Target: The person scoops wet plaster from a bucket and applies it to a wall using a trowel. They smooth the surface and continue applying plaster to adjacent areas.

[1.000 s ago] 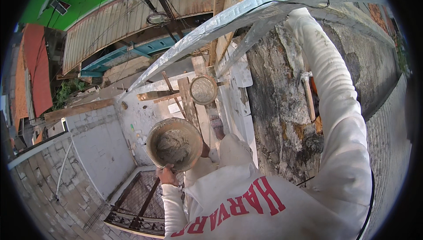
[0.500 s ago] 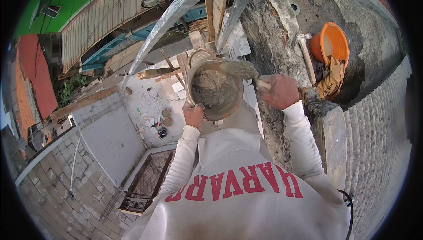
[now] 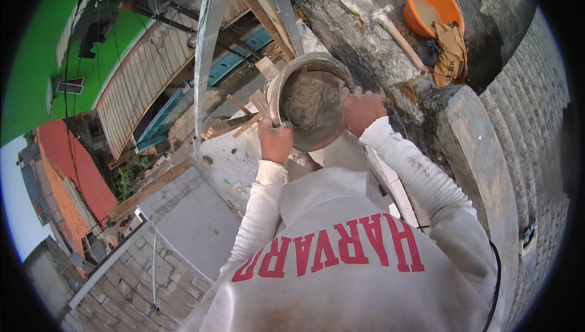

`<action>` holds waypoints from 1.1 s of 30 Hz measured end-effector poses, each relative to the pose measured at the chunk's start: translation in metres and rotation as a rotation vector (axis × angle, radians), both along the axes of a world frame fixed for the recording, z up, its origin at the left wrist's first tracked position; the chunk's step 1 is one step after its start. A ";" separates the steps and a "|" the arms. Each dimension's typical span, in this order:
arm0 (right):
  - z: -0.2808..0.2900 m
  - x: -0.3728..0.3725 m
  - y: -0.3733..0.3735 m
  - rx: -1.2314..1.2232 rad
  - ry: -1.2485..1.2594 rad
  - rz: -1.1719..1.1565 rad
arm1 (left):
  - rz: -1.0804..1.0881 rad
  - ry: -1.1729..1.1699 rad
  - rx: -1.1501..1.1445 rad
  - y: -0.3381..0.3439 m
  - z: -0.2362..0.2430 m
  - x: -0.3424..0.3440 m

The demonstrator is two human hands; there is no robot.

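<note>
A grey, mortar-caked bucket (image 3: 314,141) is held in front of me, tipped so that wet mortar (image 3: 304,109) shows inside. My left hand (image 3: 275,141) is closed on the bucket's near left rim, thumb on top. At the right rim, my right hand (image 3: 363,111) is closed round the handle of a trowel (image 3: 327,82). Its mortar-coated blade lies inside the bucket against the mortar and is hard to tell apart from it. The handle is mostly hidden by my fingers.
A hammer (image 3: 402,41) lies on the rough wall top to the right. Beyond it stand an orange bucket (image 3: 416,16) and a crumpled brown paper sack (image 3: 450,55). Slanted metal struts (image 3: 210,45) rise ahead. A floor (image 3: 228,158) lies well below, on the left.
My right hand has brought the trowel left and down into the bucket from beside its rim. The bucket has shifted slightly right, and the view has turned.
</note>
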State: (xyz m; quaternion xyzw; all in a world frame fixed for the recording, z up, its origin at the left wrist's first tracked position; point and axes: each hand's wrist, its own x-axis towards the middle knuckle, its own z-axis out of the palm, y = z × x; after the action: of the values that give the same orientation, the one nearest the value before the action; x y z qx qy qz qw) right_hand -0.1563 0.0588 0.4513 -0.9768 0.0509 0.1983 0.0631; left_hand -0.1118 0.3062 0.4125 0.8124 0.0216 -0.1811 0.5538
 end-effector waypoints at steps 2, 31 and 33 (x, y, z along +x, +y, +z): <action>-0.026 -0.011 0.002 0.193 -0.050 -0.077 | 0.002 0.020 -0.043 -0.006 0.017 0.004; 0.142 0.074 -0.088 0.983 0.265 -0.491 | 0.614 0.498 -0.625 0.035 -0.030 0.003; 0.156 0.102 -0.111 0.967 0.251 -0.507 | 0.679 0.403 -0.714 0.050 -0.037 -0.009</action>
State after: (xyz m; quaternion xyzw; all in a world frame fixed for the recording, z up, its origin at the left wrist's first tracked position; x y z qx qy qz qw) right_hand -0.0540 -0.0519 0.6071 -0.7626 0.1944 0.2926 0.5432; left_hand -0.1209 0.3564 0.3757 0.4697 0.3263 -0.1402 0.8082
